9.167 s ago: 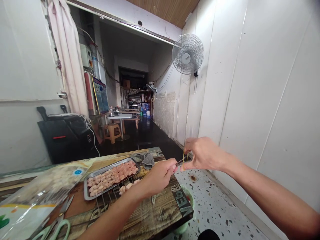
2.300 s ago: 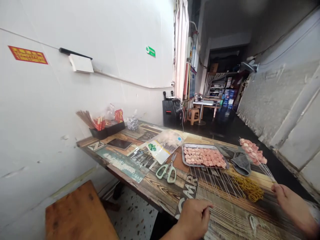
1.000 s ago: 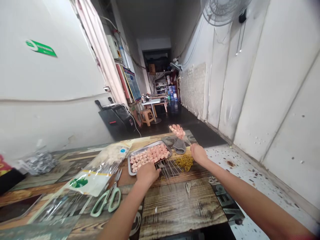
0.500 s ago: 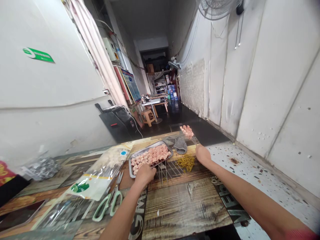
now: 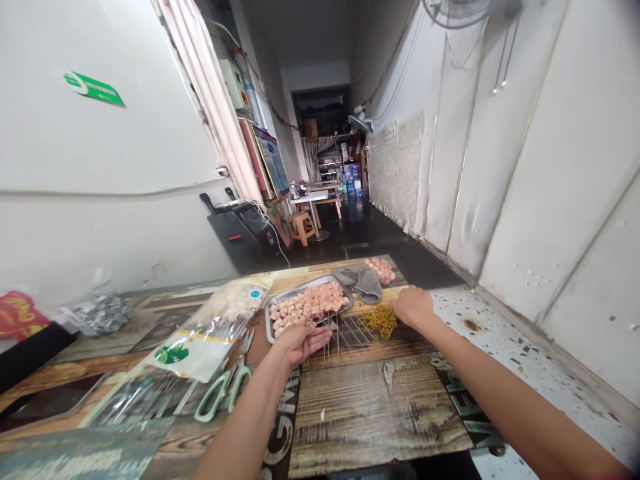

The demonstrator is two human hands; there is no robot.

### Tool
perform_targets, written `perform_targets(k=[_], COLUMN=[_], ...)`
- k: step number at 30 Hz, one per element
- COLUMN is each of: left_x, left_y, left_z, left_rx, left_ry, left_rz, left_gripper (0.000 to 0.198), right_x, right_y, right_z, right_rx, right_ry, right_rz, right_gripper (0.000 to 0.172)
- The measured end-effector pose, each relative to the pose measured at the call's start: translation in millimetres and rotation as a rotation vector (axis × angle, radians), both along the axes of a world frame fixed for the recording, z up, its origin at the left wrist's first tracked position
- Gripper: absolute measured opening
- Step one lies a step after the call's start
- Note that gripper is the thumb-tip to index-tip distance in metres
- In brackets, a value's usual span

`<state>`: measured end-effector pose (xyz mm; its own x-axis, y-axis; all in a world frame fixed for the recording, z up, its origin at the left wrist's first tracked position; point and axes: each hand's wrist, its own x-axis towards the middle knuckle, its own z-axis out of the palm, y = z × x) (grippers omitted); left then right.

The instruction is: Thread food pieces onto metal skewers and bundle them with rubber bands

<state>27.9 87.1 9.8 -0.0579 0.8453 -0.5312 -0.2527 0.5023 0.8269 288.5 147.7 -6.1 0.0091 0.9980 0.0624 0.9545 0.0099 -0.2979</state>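
Observation:
My right hand (image 5: 414, 307) is closed round the thin sticks of several meat skewers (image 5: 381, 270), with the pink meat pointing away over the table's far right corner. My left hand (image 5: 301, 340) lies palm up with fingers stretched out, at the near edge of a metal tray (image 5: 269, 325). In the tray are rows of skewered meat (image 5: 324, 297), their bare sticks sticking out toward me beside and over the left fingers. Between the hands is a heap of yellow rubber bands (image 5: 381, 321). A grey cloth (image 5: 368, 287) lies behind it.
Left of the tray are green-handled scissors (image 5: 220, 393) and a plastic bag (image 5: 215, 333) with pale contents. A phone-like dark slab (image 5: 55, 400) and a crumpled silvery bag (image 5: 103, 313) lie further left on the wooden table (image 5: 380, 413).
My left hand has opened and turned palm up by the tray's near edge. My right hand has lowered the meat skewers slightly. The view has shifted a little.

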Motion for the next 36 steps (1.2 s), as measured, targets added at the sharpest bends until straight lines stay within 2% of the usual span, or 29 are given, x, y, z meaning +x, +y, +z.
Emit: perform_targets(k=[3,5,7,9,12,15,21,24,29,32,36], left_x=[8.5,15.7,22.3,27.1,29.9,29.0,25.1,24.3,31.6,33.2,14.3], left_y=[-2.2,-6.1,-12.5,-20.7,-32.5,-39.3,-38.0,-38.9,-47.2,-49.5,-50.6], left_z=[-2.9,-2.9,-0.9,3.2,11.0,15.8,2.6,-3.7,-0.7,1.4,2.1], left_rx=[0.059,0.125,0.207,0.302,0.422,0.468,0.371,0.373,0.425,0.467,0.496], left_ry=[-0.078,-0.111,-0.133,-0.149,-0.143,-0.086,-0.021,-0.054,-0.046,-0.043,0.007], left_rz=[0.059,0.074,0.079,0.083,0.063,0.045,0.114,0.073,0.078,0.109,0.203], left_gripper=[0.013,0.013,0.014,0.015,0.013,0.009,0.013,0.012,0.011,0.012,0.021], right_x=[-29.8,-56.5,-80.8,-97.4,-108.9,-115.0,-122.9,-116.1,-99.9,-91.6,-69.6], right_y=[-29.9,-47.6,-58.3,-62.1,-62.2,-63.8,-66.5,-67.0,-69.5,-67.2,-55.6], right_z=[13.8,17.6,18.3,18.2,17.4,13.8,2.4,3.2,10.5,11.8,14.0], right_rx=[0.135,-0.05,-0.347,-0.502,-0.503,-0.411,-0.271,-0.318,-0.39,-0.358,-0.246], right_ry=[0.175,0.516,0.934,1.15,1.233,1.335,1.305,1.31,1.344,1.393,1.428], right_rz=[0.119,0.303,0.317,0.284,0.27,0.279,0.253,0.262,0.312,0.315,0.303], right_gripper=[0.04,0.036,0.031,0.027,0.021,0.013,0.011,0.011,0.008,0.01,0.019])
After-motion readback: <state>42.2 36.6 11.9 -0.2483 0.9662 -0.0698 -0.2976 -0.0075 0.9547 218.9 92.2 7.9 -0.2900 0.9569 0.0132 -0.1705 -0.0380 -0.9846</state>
